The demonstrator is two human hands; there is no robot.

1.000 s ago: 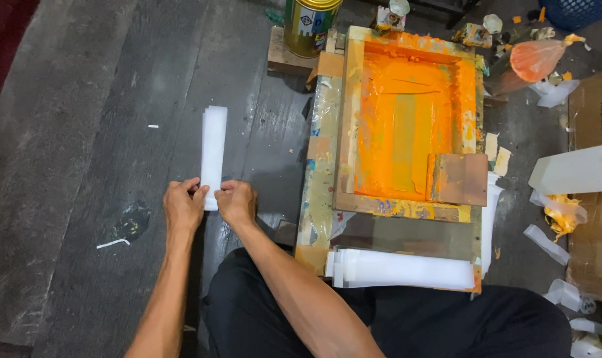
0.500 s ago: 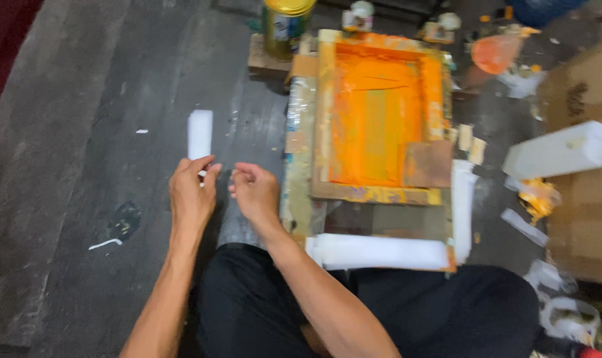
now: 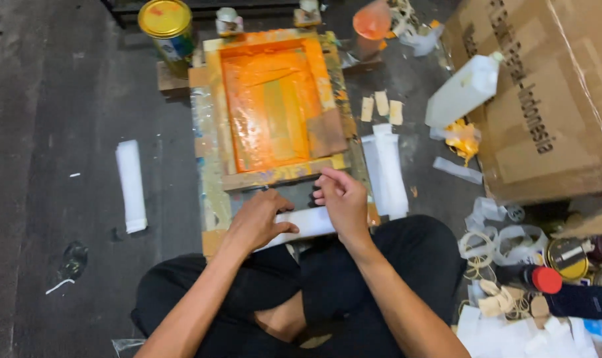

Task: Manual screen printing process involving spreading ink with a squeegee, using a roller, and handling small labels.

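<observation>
Left hand (image 3: pixel 258 222) flat on white roll (image 3: pixel 307 224), fingers curled over it. Right hand (image 3: pixel 342 199) pinches roll's end, fingers bent. Orange frame (image 3: pixel 274 106) just beyond.

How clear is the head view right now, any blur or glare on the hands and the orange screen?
Head view: sharp, no motion blur on the left hand or right hand; wet sheen glints on the orange screen; dark floor is dimly, evenly lit; cardboard box runs off frame.

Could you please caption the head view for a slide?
Both hands, left and right, grip a white strip below an orange-inked printing screen.
</observation>
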